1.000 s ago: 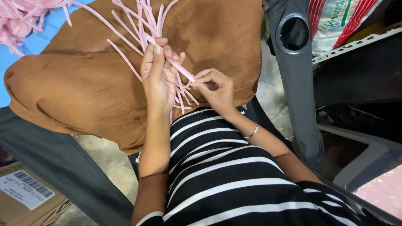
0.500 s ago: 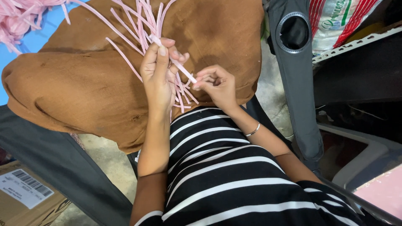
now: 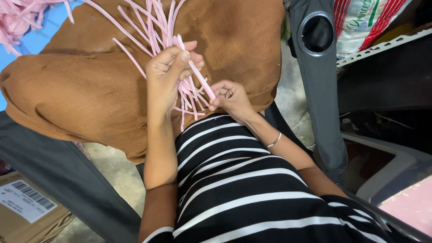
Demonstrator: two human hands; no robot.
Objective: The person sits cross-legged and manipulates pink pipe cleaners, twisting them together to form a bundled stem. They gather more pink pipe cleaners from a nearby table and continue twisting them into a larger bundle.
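Observation:
My left hand (image 3: 168, 72) grips a bundle of long pink strips (image 3: 155, 24) that fan out across my brown-clothed lap (image 3: 90, 85). Its thumb presses the strips against the fingers. My right hand (image 3: 229, 96), with a thin bracelet on its wrist, pinches the lower end of one pink strip (image 3: 198, 78) just to the right of the bundle. The loose ends of the strips hang down between both hands.
A heap of more pink strips (image 3: 18, 18) lies at the top left on a blue surface. A dark plastic chair arm (image 3: 317, 67) runs along my right. A cardboard box (image 3: 27, 211) sits at the bottom left, a printed sack (image 3: 364, 22) at the top right.
My right hand has drawn one strip down and to the right, away from the bundle. The left hand has shifted slightly, keeping its grip.

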